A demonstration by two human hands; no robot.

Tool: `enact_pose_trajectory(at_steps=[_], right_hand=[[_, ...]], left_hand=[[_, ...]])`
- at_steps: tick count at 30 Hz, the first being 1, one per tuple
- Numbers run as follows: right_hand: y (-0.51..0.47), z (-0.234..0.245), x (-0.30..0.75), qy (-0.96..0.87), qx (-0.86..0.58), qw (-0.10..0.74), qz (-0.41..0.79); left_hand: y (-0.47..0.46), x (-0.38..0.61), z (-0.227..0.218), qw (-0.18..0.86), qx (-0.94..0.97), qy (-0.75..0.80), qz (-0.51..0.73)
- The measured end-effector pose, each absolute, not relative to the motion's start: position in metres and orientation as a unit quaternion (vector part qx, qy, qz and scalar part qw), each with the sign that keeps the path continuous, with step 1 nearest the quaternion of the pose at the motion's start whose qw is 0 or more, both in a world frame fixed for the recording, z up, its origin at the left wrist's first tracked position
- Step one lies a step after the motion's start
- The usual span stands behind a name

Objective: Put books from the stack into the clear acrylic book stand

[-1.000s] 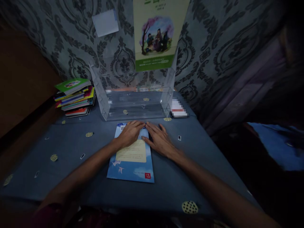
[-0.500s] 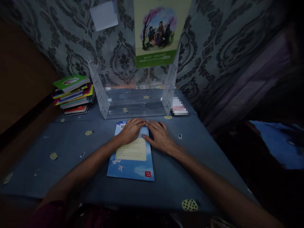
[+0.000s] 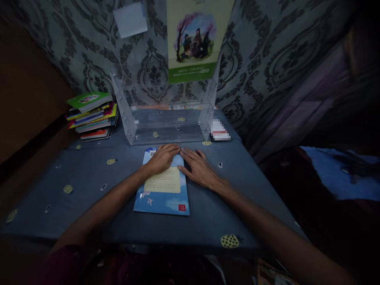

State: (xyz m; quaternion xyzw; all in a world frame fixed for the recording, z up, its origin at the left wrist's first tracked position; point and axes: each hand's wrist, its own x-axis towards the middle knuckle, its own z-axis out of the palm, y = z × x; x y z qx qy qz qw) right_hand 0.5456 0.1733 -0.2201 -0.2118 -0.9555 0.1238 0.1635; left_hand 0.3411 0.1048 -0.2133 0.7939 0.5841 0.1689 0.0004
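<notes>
A blue book (image 3: 160,204) with a pale yellow text panel and a small red logo lies closed and flat on the table. Across its upper part rests my left hand (image 3: 162,159), palm down with the fingers laid flat toward the top right corner. My right hand (image 3: 196,166) lies at the book's right edge, its fingers stretched out and the thumb apart, touching the cover. The fingertips of both hands meet near that corner. Whether anything small is under them is hidden.
Behind the book stands a clear acrylic rack (image 3: 166,136). A stack of books (image 3: 92,116) is at the back left, and a blurred white item (image 3: 220,130) sits right of the rack. A green-and-cream booklet (image 3: 192,43) leans upright at the back. Patterned cloth covers the table (image 3: 89,213).
The view has shifted slightly, so the table and book appear a little higher and further left. Both hands keep nearly the same place on the book.
</notes>
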Motion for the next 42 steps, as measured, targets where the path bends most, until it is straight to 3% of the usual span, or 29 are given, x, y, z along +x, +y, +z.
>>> enact_pose_trajectory(at_steps=[42], right_hand=[[0.133, -0.221, 0.585, -0.963, -0.157, 0.179, 0.124]], left_hand=[[0.091, 0.344, -0.202, 0.038, 0.850, 0.495, 0.175]])
